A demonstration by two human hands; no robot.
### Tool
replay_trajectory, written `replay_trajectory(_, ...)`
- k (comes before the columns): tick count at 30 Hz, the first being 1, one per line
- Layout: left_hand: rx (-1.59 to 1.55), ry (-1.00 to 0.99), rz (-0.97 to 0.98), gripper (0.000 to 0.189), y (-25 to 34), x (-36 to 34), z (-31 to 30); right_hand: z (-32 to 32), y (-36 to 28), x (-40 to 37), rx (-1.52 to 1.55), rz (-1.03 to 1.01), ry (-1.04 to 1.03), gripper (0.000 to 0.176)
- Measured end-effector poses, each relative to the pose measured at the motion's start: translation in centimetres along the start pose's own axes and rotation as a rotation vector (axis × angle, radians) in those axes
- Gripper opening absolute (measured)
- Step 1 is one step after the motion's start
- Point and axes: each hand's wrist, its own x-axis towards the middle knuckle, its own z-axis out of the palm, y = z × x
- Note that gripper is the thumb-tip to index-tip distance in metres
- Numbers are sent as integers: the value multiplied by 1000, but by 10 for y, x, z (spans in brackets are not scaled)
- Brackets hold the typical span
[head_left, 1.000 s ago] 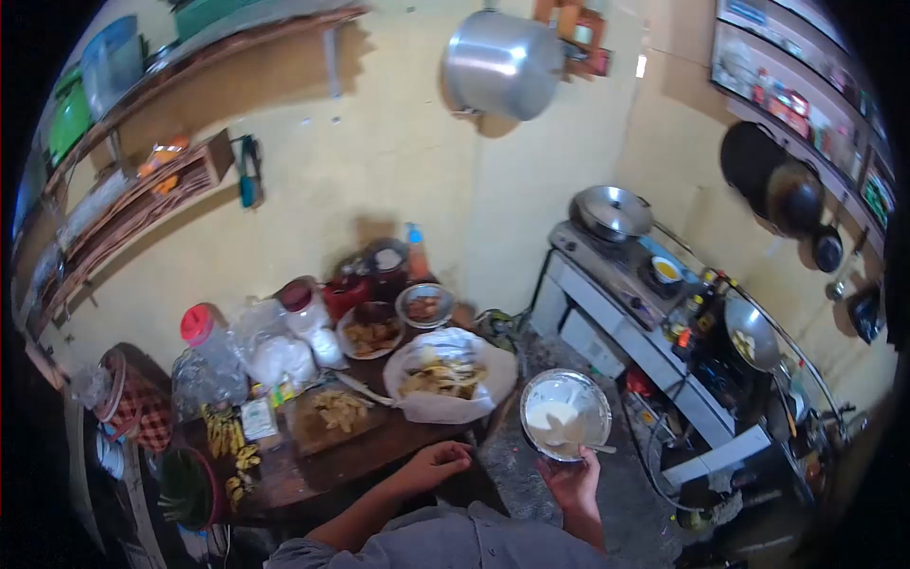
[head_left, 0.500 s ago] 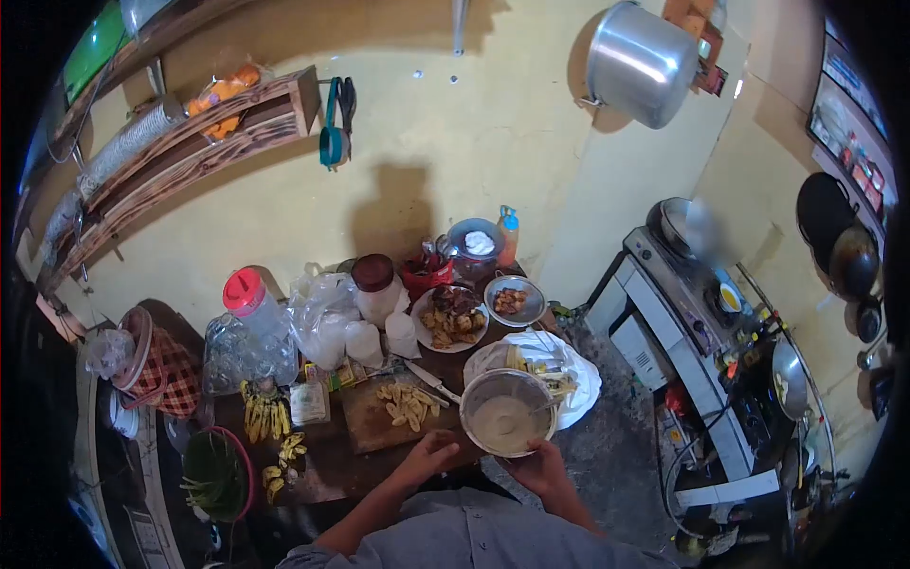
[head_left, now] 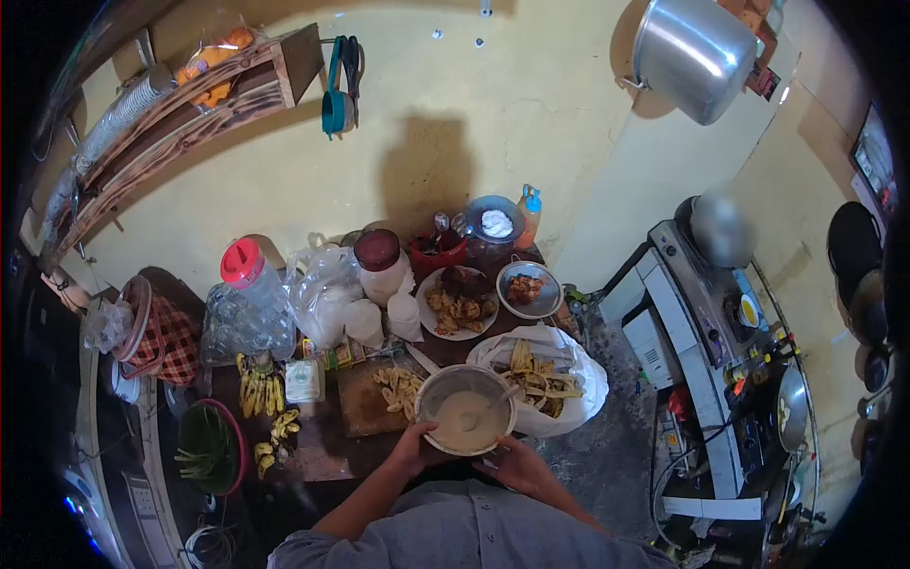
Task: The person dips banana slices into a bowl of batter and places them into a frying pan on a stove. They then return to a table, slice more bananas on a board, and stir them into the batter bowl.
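Observation:
A round bowl (head_left: 457, 381) of pale batter (head_left: 479, 429) is held between my two hands at the table's front edge. My left hand (head_left: 413, 449) grips the rim on the left, thumb at the top. On the lower right side, my right hand (head_left: 513, 463) holds the bowl, its fingers partly under it. The handle of a utensil (head_left: 511, 391) leans on the right rim. Behind the bowl's left side lie sliced bananas (head_left: 394, 387) on a wooden cutting board (head_left: 358, 410), with a knife (head_left: 421, 357) partly hidden.
A white plastic bag (head_left: 591, 387) with banana peels lies right of the bowl. Behind stand a plate of fried food (head_left: 457, 322), a strainer (head_left: 553, 302) and a jar (head_left: 379, 270). Bananas (head_left: 256, 389) lie at left. A stove (head_left: 697, 294) stands at far right.
The bowl has moved left and toward my body, now in front of the cutting board. My left hand, earlier apart from it, has taken hold of its rim. The view has shifted slightly.

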Motion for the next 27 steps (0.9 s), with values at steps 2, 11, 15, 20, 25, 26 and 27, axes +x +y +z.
replay_trajectory(2,-75,30,32,60,-3,5,-12,-8,-8,5,-3,-49,19,41)
replay_trajectory(11,-72,231,465,51,73,-36,-11,-9,-42,1,255,-156,73,39)
replay_trajectory(15,19,81,696,48,161,-6,-11,0,-34,-2,360,-253,87,30)
replay_trajectory(20,57,98,789,45,278,57,13,3,-6,-5,465,-297,176,24)
replay_trajectory(25,-36,247,648,48,317,104,23,4,16,2,527,-261,187,23)
replay_trajectory(26,-44,246,638,51,316,110,19,6,19,4,531,-265,194,23)
replay_trajectory(27,-42,249,628,51,314,109,17,8,23,5,531,-284,216,23)
